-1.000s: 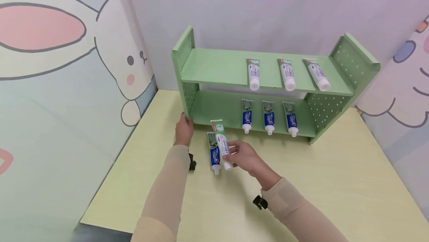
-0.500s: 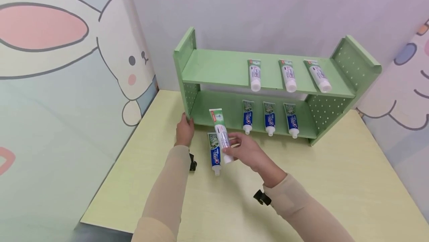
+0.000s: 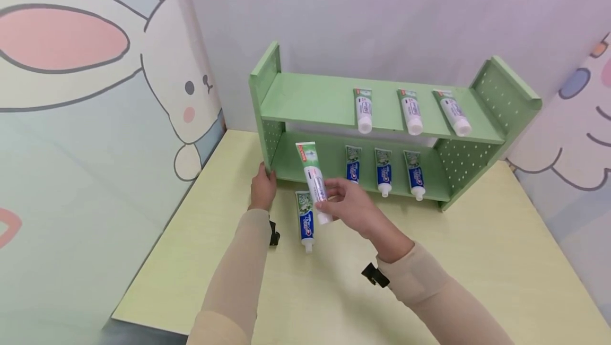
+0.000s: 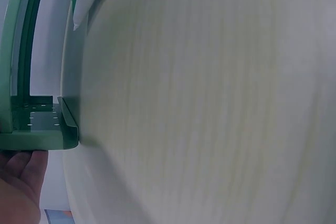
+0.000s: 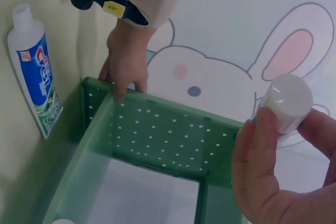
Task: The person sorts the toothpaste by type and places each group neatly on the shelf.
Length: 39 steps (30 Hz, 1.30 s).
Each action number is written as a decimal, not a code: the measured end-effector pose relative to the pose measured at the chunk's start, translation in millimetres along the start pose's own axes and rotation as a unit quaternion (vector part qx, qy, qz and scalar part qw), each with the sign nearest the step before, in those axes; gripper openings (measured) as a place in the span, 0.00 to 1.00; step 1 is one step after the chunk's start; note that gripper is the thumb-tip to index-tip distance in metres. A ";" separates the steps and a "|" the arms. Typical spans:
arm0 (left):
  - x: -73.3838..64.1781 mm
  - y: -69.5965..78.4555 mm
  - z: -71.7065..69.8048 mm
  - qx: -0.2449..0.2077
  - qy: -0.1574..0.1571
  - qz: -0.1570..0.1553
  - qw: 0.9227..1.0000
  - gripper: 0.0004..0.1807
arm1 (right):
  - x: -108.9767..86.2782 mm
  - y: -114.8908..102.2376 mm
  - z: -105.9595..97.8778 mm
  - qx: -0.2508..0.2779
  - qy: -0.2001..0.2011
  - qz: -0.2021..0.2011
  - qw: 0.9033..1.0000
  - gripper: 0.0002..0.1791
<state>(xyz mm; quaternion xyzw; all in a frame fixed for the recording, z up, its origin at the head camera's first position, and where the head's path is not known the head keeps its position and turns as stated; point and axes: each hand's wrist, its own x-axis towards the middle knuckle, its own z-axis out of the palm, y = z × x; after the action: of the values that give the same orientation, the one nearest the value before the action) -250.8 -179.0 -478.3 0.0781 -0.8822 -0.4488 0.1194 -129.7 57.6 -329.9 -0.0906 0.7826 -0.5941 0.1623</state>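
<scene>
My right hand (image 3: 355, 207) pinches a white-and-green toothpaste tube (image 3: 313, 180) near its white cap, holding it in the air before the left part of the green shelf rack (image 3: 310, 98). Its cap end (image 5: 289, 100) faces the camera in the right wrist view. My left hand (image 3: 263, 188) grips the front lower edge of the rack's left side panel (image 4: 39, 140); one finger reaches over that edge in the right wrist view. Below the held tube, a blue-and-green toothpaste tube (image 3: 306, 220) lies on the table, cap toward me.
Three white-and-green tubes, one at the left (image 3: 364, 111), lie on the upper shelf. Three blue tubes, including a middle one (image 3: 384, 171), lie on the lower shelf. The pale yellow table (image 3: 477, 265) meets a wall (image 3: 157, 175) with a cartoon rabbit on the left.
My right hand has lifted the white-and-green tube up and away from the blue tube on the table, toward the rack. The left hand has stayed at the side panel.
</scene>
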 end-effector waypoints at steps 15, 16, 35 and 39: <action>1.8 -1.7 1.5 0.000 0.008 0.007 1.000 0.22 | 6.1 -39.8 -6.6 -0.017 0.027 -0.006 0.999 0.34; 1.6 -1.7 1.4 0.000 0.008 0.007 1.000 0.22 | 8.1 -42.4 -7.0 -0.016 0.030 -0.004 0.999 0.34; 0.9 -3.5 1.0 0.001 -0.001 -0.001 1.000 0.23 | 40.0 -75.9 -17.7 -0.013 0.073 0.021 0.997 0.33; 0.4 -2.4 0.4 0.000 -0.001 -0.008 1.000 0.24 | 46.8 -81.3 -18.4 -0.008 0.079 0.020 0.997 0.34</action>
<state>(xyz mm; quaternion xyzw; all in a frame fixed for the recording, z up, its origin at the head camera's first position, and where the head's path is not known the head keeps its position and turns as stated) -251.2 -180.2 -480.4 0.0848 -0.8817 -0.4496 0.1147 -184.1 35.8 -254.3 -0.0287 0.7996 -0.5895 0.1109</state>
